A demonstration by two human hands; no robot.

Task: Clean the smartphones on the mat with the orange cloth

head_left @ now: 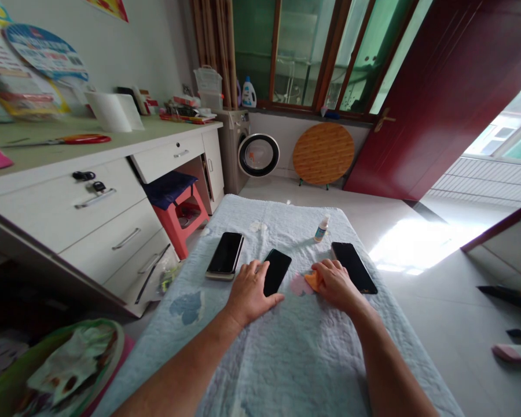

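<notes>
Three black phones lie face up on a pale blue quilted cloth point(286, 347). My left hand point(249, 292) rests on the near end of the middle phone point(278, 269), thumb along its right edge and fingers curled on its left edge. My right hand point(335, 284) is closed on a small orange cloth point(313, 280), which lies on the quilt between the middle phone and the right phone point(353, 266). The left phone point(226, 255) lies apart, untouched. A small spray bottle point(322, 228) stands behind the phones.
A white desk with drawers point(99, 197) runs along the left, with a red stool point(180, 211) under it. A bin with rubbish point(61, 365) sits at bottom left. A washing machine point(252, 152), a round wooden tabletop point(323, 153) and a red door point(421, 98) stand behind.
</notes>
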